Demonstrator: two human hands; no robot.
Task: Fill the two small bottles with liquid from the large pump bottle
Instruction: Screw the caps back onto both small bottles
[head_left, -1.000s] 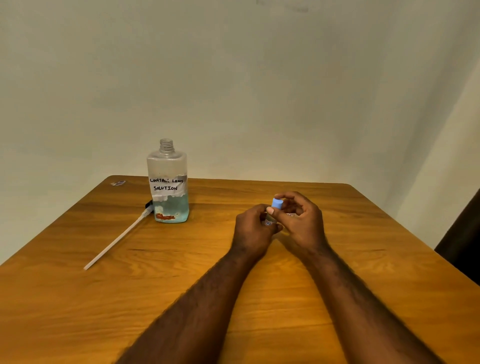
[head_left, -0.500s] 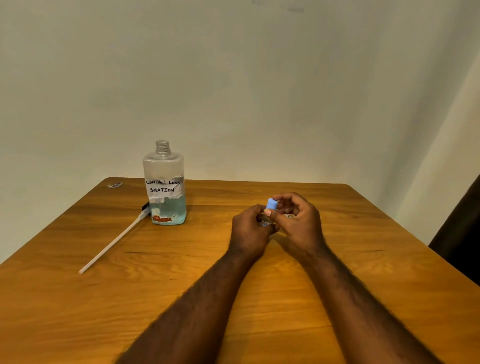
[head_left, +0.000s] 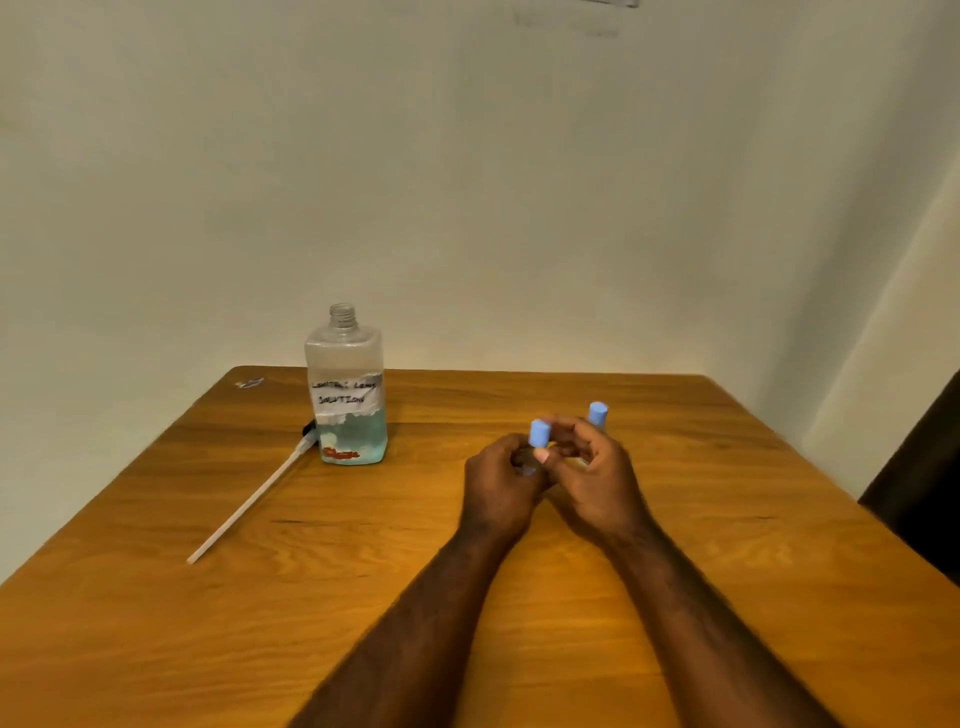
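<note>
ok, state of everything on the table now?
left hand: grips near small bottle.
right hand: curled round same bottle.
near small bottle: blue cap on.
far small bottle: blue cap on, body hidden behind right hand.
large bottle: upright, pump off, neck open, partly full.
pump: lying on table beside large bottle.

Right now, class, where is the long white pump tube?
Head view: the black pump with long white tube lies flat on the left of the wooden table, its head beside the clear uncapped bottle.

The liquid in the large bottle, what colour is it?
The liquid is pale blue-green, best seen in the head view.
</note>
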